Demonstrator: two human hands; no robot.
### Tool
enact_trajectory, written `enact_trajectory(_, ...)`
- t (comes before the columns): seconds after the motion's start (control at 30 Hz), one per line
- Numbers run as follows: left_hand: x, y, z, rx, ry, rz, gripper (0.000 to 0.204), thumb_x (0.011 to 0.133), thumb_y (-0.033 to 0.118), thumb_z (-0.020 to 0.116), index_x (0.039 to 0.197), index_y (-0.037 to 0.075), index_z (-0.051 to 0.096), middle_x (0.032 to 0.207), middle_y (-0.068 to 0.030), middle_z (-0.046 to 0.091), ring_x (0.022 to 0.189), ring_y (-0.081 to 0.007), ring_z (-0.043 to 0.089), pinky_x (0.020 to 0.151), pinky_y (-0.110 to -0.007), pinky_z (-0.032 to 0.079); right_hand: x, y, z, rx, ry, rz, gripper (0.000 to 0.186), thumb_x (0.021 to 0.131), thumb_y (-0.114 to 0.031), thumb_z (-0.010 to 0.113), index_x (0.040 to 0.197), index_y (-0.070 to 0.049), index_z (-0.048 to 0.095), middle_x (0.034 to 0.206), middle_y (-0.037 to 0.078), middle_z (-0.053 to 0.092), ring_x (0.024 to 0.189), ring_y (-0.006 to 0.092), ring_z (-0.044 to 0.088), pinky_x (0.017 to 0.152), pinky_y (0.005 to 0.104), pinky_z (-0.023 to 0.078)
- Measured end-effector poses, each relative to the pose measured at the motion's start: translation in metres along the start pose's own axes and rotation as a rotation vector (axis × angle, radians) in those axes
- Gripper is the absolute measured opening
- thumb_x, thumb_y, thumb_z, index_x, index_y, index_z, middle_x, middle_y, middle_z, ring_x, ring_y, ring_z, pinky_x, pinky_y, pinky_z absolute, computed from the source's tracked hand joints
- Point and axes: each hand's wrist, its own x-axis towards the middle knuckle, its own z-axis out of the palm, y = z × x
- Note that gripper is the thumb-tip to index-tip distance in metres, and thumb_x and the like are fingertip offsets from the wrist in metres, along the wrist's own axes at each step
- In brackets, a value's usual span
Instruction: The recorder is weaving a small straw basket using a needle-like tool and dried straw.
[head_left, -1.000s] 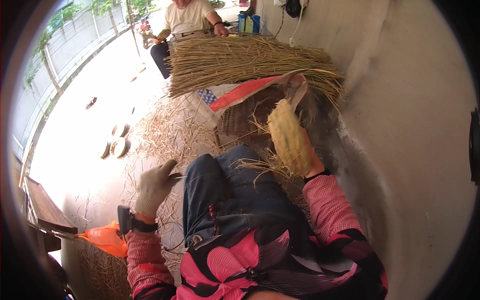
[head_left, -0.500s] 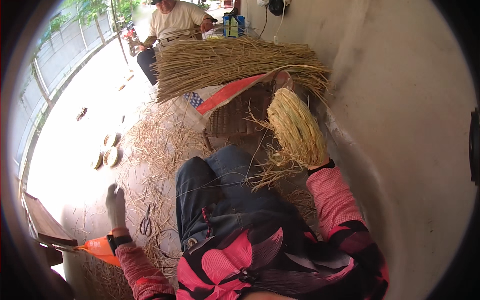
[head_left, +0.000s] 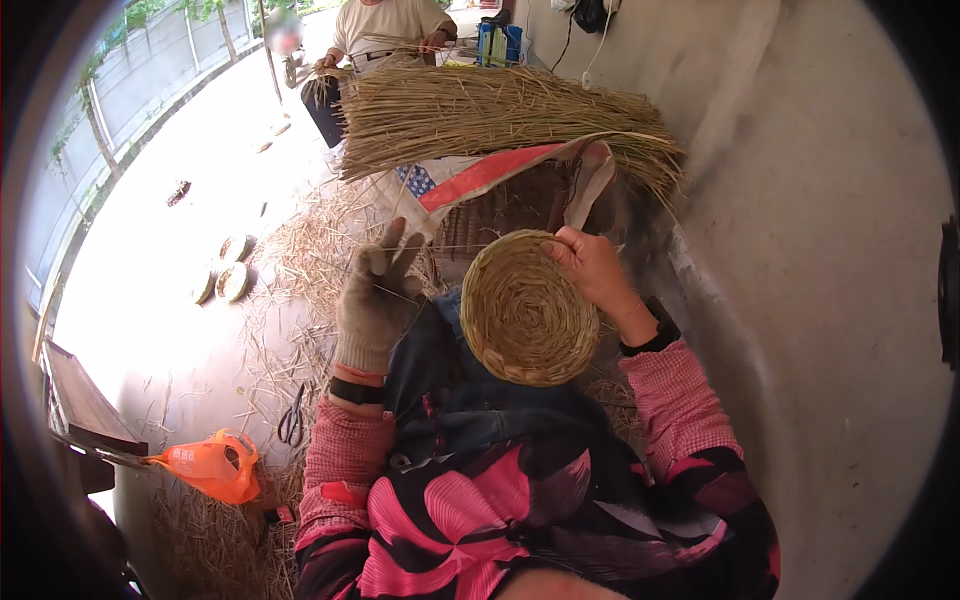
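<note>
A round coiled straw disc faces me flat above my lap. My right hand, bare, grips its upper right rim. My left hand wears a grey glove and is raised just left of the disc with fingers spread, holding nothing that I can make out; a thin strand may run past it. Both forearms wear pink checked sleeves.
A big bundle of dry straw lies across a basket and a striped sack ahead. Scissors and an orange plastic bag lie on the straw-littered floor at left. A seated person works beyond. A concrete wall rises at right.
My right hand has turned the disc from edge-on to flat toward me and lowered it. My left hand has risen from the floor at the left to beside the disc.
</note>
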Motion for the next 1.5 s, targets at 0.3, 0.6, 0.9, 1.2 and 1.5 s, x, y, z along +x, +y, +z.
enact_trajectory(0.3, -0.027, 0.047, -0.039, 2.092, -0.524, 0.081, 0.026, 0.093, 0.029, 0.06, 0.084, 0.005, 0.059, 0.077, -0.0136, 0.065, 0.077, -0.0345, 0.067, 0.062, -0.044, 0.052, -0.031, -0.021, 0.065, -0.36, 0.079, -0.365, 0.031, 0.088, -0.039, 0.066, 0.083, -0.01, 0.055, 0.072, 0.007, 0.061, 0.063, 0.03, 0.063, 0.053, 0.0406, 0.049)
enact_trajectory(0.6, 0.003, 0.024, -0.06, -0.15, 0.148, -0.127, 0.011, 0.093, 0.023, 0.052, 0.089, 0.014, 0.056, 0.086, -0.0041, 0.054, 0.075, -0.0186, 0.053, 0.063, -0.03, 0.042, -0.029, -0.027, 0.074, -0.32, 0.013, -0.501, 0.02, 0.092, -0.03, 0.062, 0.09, -0.011, 0.054, 0.069, 0.008, 0.057, 0.063, 0.0288, 0.063, 0.053, 0.0403, 0.05)
enact_trajectory(0.9, -0.054, 0.055, -0.069, 0.159, 0.236, -0.208, 0.038, 0.103, 0.036, 0.046, 0.07, 0.017, 0.044, 0.057, 0.0032, 0.041, 0.05, -0.0101, 0.034, 0.05, -0.028, 0.028, -0.039, -0.028, 0.057, -0.455, -0.107, -0.459, 0.023, 0.096, -0.032, 0.055, 0.086, -0.012, 0.051, 0.069, 0.007, 0.059, 0.063, 0.0289, 0.063, 0.053, 0.04, 0.049)
enact_trajectory(1.2, -0.06, 0.055, -0.06, 0.422, 0.352, -0.132, 0.029, 0.102, 0.031, 0.047, 0.078, 0.014, 0.047, 0.078, -0.0048, 0.061, 0.067, -0.0133, 0.058, 0.051, -0.028, 0.04, -0.054, -0.018, 0.081, -0.347, 0.057, -0.258, 0.019, 0.095, -0.028, 0.057, 0.089, -0.011, 0.052, 0.073, 0.009, 0.062, 0.065, 0.0316, 0.065, 0.053, 0.0421, 0.05)
enact_trajectory(1.5, -0.12, 0.212, -0.223, 2.274, 0.715, -0.253, 0.023, 0.097, 0.025, 0.055, 0.102, 0.003, 0.059, 0.092, -0.014, 0.065, 0.07, -0.0205, 0.066, 0.052, -0.031, 0.047, -0.042, -0.01, 0.077, -0.324, -0.032, -0.139, 0.019, 0.095, -0.025, 0.056, 0.089, -0.007, 0.055, 0.074, 0.014, 0.066, 0.069, 0.0353, 0.066, 0.059, 0.0468, 0.052)
